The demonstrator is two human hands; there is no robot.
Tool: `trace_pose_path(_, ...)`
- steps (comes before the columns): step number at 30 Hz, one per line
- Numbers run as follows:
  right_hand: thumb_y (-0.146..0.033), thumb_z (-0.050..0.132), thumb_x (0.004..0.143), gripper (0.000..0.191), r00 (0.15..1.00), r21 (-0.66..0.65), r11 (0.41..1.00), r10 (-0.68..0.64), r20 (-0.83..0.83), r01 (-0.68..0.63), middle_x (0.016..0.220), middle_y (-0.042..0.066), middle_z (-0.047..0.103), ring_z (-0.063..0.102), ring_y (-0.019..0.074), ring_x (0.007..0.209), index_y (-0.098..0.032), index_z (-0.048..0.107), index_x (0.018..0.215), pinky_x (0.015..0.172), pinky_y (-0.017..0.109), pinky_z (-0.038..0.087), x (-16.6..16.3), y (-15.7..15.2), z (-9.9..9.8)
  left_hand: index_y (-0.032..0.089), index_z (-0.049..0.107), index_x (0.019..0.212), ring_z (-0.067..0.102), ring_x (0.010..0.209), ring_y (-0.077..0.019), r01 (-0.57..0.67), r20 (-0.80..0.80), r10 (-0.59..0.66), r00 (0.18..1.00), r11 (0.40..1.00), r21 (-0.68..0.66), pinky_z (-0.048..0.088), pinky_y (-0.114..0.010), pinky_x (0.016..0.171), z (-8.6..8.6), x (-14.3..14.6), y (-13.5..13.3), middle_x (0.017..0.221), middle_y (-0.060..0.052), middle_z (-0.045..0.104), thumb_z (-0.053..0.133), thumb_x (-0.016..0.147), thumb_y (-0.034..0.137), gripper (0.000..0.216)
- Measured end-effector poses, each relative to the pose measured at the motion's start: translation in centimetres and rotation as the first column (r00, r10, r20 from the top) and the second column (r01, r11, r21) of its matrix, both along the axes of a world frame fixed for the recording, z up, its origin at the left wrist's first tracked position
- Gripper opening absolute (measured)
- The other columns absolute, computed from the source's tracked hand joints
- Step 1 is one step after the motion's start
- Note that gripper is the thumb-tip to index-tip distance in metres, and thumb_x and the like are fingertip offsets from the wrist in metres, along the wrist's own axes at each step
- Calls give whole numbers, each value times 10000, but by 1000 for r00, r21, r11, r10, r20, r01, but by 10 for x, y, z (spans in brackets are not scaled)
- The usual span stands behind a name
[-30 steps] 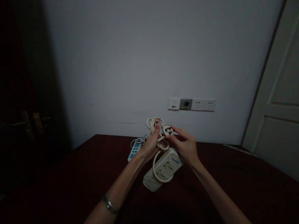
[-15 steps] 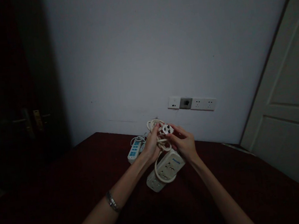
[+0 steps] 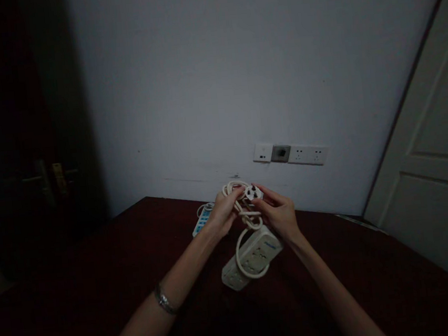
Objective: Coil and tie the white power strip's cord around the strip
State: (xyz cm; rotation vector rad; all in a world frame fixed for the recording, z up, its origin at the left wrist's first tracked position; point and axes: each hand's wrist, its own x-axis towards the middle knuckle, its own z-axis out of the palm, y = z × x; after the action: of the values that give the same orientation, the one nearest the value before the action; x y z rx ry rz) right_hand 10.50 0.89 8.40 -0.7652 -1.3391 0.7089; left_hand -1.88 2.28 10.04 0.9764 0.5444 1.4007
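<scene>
Here the left hand (image 3: 224, 215) is closed around a bunch of looped cord (image 3: 238, 201) while the right hand (image 3: 278, 214) pinches the plug (image 3: 252, 192) at its end, both held above the dark red table (image 3: 100, 285), with the cream power strip (image 3: 252, 256) hanging tilted just below them.

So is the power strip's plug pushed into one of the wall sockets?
No, the right hand holds the plug up over the table, apart from the wall sockets.
</scene>
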Motion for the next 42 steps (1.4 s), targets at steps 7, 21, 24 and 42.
trace_pose_path(7,-322,736,599,487,1000,10,1000,-1,26,0,762,41,700,603,150,595,-151,684,1053,535,256,499,1,2,-2,123,622,772,607,586,-124,163,80,-155,985,979,-118,500,-233,606,2,-2,3,664,-49,652,660,715,166,80)
trace_pose_path(21,-305,739,616,633,969,80,987,117,219,-137,1043,70,593,597,153,769,-211,530,1207,663,279,512,3,5,-3,121,606,778,636,562,-155,-3,158,30,987,986,-167,516,-254,517,-8,-4,16,679,-51,669,586,723,122,58)
trace_pose_path(24,-306,718,642,489,962,37,988,139,235,-152,1003,49,581,604,147,763,-224,516,1080,660,284,521,4,8,-7,133,596,772,627,536,-151,-47,169,82,982,979,-198,518,-259,510,-7,-6,18,660,-39,663,591,711,133,61)
trace_pose_path(42,-331,632,726,187,919,15,977,195,342,-212,816,0,572,568,128,686,-194,522,789,634,272,486,1,10,-9,137,585,719,584,502,-119,-199,188,207,960,978,-61,500,-241,503,-7,-8,22,627,-4,635,651,598,140,137)
